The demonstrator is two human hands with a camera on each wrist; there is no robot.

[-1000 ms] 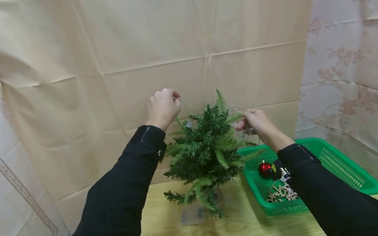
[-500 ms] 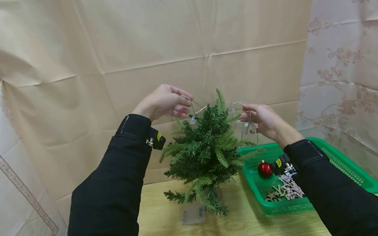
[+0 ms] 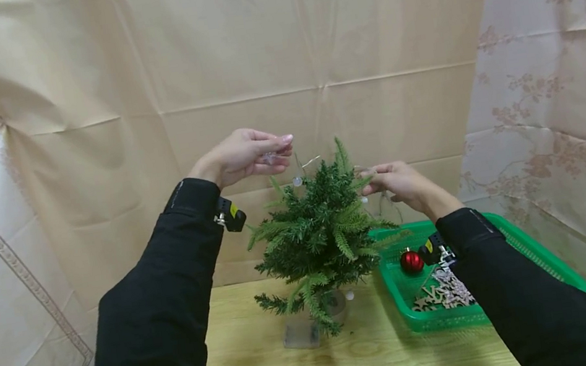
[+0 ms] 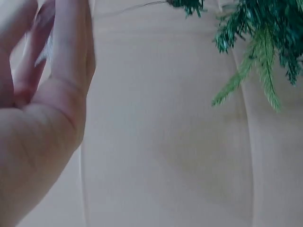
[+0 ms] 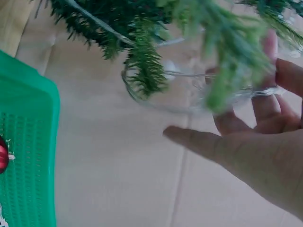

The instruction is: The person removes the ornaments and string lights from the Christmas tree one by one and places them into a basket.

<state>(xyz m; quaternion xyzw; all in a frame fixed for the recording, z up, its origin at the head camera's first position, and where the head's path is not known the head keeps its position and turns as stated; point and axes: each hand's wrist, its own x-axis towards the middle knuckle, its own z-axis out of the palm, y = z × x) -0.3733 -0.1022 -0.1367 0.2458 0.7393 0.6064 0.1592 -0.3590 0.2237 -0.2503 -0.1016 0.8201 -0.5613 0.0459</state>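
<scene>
A small artificial Christmas tree [image 3: 323, 235] stands on the wooden table in the head view. Clear string lights [image 5: 102, 23] run among its branches, and one round bulb [image 3: 297, 181] shows near the top left. Left of the treetop, my left hand [image 3: 250, 154] pinches a clear part of the string between thumb and fingers. On the tree's right side my right hand [image 3: 402, 183] holds looped wire, its fingers curled round the strands in the right wrist view. Branches partly hide those fingertips. A flat clear box [image 3: 301, 335] lies at the tree's base.
A green plastic basket [image 3: 526, 244] stands to the right under my right forearm. Inside are a red ball ornament [image 3: 411, 261] and a heap of small wooden cutouts [image 3: 446, 291]. Beige cloth [image 3: 228, 42] hangs behind the tree.
My left hand has come forward, turned palm-inward and shifted slightly left, drawing wire near the treetop. The right hand has moved a little, staying by the tree's right side with the wire.
</scene>
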